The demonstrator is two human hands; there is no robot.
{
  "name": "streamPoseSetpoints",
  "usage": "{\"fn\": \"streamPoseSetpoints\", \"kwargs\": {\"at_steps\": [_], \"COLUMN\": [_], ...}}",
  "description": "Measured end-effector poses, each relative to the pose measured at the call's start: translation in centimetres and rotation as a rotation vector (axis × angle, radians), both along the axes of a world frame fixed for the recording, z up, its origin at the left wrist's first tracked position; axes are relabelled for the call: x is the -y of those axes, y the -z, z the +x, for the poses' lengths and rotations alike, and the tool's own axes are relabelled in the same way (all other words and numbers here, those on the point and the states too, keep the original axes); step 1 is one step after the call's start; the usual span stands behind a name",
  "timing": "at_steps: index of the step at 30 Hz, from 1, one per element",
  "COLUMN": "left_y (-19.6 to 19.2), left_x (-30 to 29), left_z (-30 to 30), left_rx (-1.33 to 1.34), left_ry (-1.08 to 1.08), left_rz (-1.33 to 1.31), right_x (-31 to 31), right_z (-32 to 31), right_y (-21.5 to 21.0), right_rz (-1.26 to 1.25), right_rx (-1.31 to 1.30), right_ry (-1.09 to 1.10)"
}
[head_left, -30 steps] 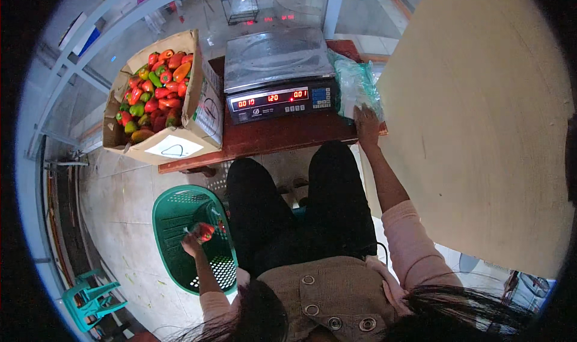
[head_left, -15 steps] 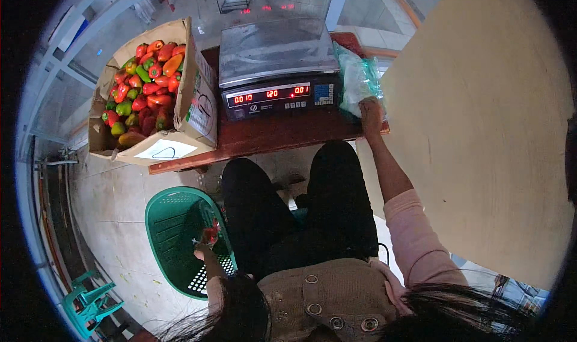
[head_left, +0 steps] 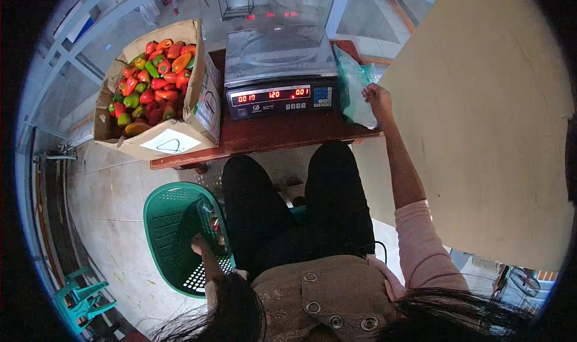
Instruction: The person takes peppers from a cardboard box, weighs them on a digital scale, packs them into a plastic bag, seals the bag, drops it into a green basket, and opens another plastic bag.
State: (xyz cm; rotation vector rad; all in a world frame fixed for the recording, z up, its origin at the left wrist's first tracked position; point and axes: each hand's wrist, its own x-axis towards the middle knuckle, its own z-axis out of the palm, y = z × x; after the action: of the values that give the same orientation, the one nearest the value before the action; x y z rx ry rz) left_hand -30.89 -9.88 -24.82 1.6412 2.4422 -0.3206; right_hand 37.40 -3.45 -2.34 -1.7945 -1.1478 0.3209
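Observation:
On the table's right end lies a stack of clear and green-tinted plastic bags (head_left: 356, 90). My right hand (head_left: 378, 99) is closed in a pinch at the stack's right edge, fingers on the plastic. Down to the left, my left hand (head_left: 199, 244) hangs inside a green plastic basket (head_left: 157, 246); it looks loosely open with nothing in it, though its fingers are small and partly hidden. Just beyond that hand, a clear bag with red peppers (head_left: 214, 224) rests against the basket's right side. A digital scale (head_left: 279, 72) with a bare metal pan stands left of the plastic bags.
Left of the scale, an open cardboard box (head_left: 174, 141) full of red and green peppers (head_left: 153, 81) stands on the red-brown table (head_left: 276, 132). A large pale board (head_left: 481, 138) borders my right side. A green plastic stool (head_left: 84, 303) is at lower left.
My left hand has let go of the bag of peppers, which now lies in the basket. My right hand has risen slightly, and the plastic's near corner has shifted.

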Motion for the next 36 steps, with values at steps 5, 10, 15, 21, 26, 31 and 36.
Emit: {"fn": "streamPoseSetpoints", "kwargs": {"at_steps": [5,10,15,21,26,31,36], "left_y": [-2.1,-9.7,-18.4,-29.4,-37.0,-35.4,-36.3], "left_x": [-1.7,-4.4,-4.5,-7.7,-7.1,-7.4,-7.6], "left_z": [-4.3,-0.1,4.7,19.0,34.3,39.0,37.2], "left_rx": [0.516,0.649,0.816,1.209,1.787,1.816,2.010], "left_ry": [-0.239,-0.160,-0.060,0.258,0.783,0.800,0.486], "left_rz": [0.773,1.010,1.218,0.979,0.411,0.180,0.202], "right_x": [-1.0,-2.2,-2.7,-1.3,-1.2,0.5,2.7], "right_z": [0.5,3.8,0.1,-5.7,-10.2,-14.4,-9.5], "right_y": [-4.4,-5.2,-11.7,-19.8,-21.2,-22.5,-21.5], "right_rz": [0.202,0.120,0.255,0.141,-0.035,-0.066,0.249], "right_rx": [-0.374,-0.138,-0.399,-0.237,0.228,0.000,-0.403], "right_ry": [-0.079,-0.099,-0.284,-0.482,-0.958,-0.955,-0.530]}}
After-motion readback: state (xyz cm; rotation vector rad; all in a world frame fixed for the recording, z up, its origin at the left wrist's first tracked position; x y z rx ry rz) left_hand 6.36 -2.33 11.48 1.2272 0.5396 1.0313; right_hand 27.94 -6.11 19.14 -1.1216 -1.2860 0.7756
